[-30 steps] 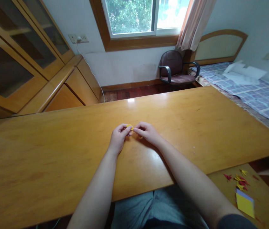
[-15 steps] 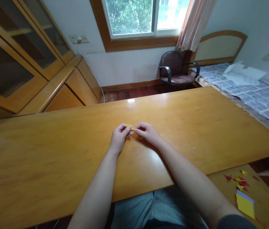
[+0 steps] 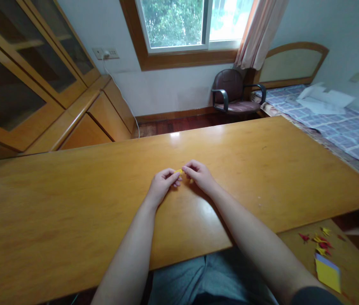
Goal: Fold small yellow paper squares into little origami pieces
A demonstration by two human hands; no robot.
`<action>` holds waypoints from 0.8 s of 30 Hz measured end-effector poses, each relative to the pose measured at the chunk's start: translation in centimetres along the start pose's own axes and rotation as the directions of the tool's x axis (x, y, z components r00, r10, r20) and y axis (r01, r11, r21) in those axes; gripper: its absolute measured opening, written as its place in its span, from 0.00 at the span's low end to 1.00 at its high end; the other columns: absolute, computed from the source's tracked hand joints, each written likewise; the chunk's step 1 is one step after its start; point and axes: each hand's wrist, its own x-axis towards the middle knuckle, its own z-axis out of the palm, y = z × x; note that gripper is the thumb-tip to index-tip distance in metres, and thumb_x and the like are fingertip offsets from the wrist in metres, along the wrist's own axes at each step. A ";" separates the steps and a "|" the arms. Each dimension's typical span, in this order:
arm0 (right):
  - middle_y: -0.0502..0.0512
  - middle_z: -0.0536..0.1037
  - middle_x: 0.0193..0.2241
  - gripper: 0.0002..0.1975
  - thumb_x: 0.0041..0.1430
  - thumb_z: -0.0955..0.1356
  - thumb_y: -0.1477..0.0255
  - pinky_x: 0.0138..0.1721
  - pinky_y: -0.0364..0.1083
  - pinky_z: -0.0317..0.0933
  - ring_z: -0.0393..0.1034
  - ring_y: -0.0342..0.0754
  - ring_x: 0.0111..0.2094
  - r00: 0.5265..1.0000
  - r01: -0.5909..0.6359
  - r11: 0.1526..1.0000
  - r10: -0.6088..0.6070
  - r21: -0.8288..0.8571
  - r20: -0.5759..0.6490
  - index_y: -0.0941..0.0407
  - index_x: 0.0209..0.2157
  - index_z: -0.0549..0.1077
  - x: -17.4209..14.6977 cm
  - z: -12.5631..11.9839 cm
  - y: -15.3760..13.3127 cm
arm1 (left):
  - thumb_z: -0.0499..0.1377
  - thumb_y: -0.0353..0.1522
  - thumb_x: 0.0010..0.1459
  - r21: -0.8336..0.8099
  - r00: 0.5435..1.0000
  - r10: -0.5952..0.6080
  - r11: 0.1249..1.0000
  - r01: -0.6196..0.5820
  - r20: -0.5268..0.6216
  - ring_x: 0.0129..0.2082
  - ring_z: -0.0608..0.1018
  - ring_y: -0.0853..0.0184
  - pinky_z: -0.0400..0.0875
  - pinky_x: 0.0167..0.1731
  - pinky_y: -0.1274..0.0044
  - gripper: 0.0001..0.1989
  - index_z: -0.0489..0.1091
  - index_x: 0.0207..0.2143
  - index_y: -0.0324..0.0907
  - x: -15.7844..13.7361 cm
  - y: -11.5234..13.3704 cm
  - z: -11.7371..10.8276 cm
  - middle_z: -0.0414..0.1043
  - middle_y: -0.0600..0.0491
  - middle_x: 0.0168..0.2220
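Between my two hands, just above the wooden table (image 3: pixel 80 212), is a small piece of folded yellow paper (image 3: pixel 178 171). My left hand (image 3: pixel 164 182) is closed, pinching it between thumb and fingers from the left. My right hand (image 3: pixel 199 174) is closed too, its thumb and index fingertips pinching the paper's right end. Most of the paper is hidden by the fingers, so its exact shape cannot be made out.
At the lower right, a lower wooden surface (image 3: pixel 296 250) holds several small red and yellow folded paper figures (image 3: pixel 322 241) and a stack of yellow and lilac paper sheets (image 3: pixel 328 274). Beyond the table stand a brown armchair (image 3: pixel 230 91), a bed (image 3: pixel 351 131) and a glass-fronted cabinet (image 3: pixel 61 120).
My left hand has shifted slightly right with the yellow paper, which now lies at a different angle. My right fingertips have moved a little up and right.
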 end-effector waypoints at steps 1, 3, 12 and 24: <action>0.46 0.70 0.21 0.15 0.55 0.70 0.59 0.29 0.43 0.57 0.63 0.42 0.24 1.000 -0.001 1.000 0.001 0.007 -0.001 0.57 0.28 0.71 0.0 0.0 -0.1 | 0.67 0.43 0.52 -0.002 1.000 -0.003 1.000 0.003 0.002 0.23 0.73 0.72 0.67 0.26 0.79 0.15 0.74 0.28 0.38 0.0 0.0 0.0 0.76 0.52 0.26; 0.46 0.71 0.21 0.14 0.54 0.71 0.59 0.29 0.43 0.58 0.64 0.41 0.24 1.000 -0.006 1.000 0.006 0.029 0.006 0.57 0.28 0.72 0.0 0.1 -0.2 | 0.67 0.43 0.52 -0.008 1.000 0.005 1.000 -0.005 -0.003 0.23 0.74 0.72 0.68 0.26 0.79 0.16 0.75 0.29 0.38 0.1 -0.1 0.0 0.77 0.52 0.26; 0.48 0.74 0.24 0.14 0.50 0.74 0.60 0.31 0.43 0.59 0.65 0.42 0.27 0.999 -0.011 0.998 0.007 0.059 0.052 0.58 0.29 0.76 0.0 0.1 -0.1 | 0.67 0.42 0.53 -0.017 1.000 0.026 1.000 -0.026 0.005 0.24 0.75 0.71 0.69 0.29 0.79 0.15 0.77 0.31 0.38 0.2 -0.3 -0.3 0.77 0.52 0.26; 0.48 0.74 0.23 0.14 0.51 0.73 0.60 0.30 0.43 0.58 0.65 0.42 0.26 0.999 -0.017 0.998 0.015 0.054 0.042 0.58 0.29 0.75 0.0 0.1 0.1 | 0.69 0.42 0.49 -0.012 0.999 -0.031 0.999 0.031 0.026 0.24 0.75 0.70 0.69 0.27 0.78 0.16 0.76 0.29 0.37 0.0 0.1 -0.1 0.77 0.52 0.25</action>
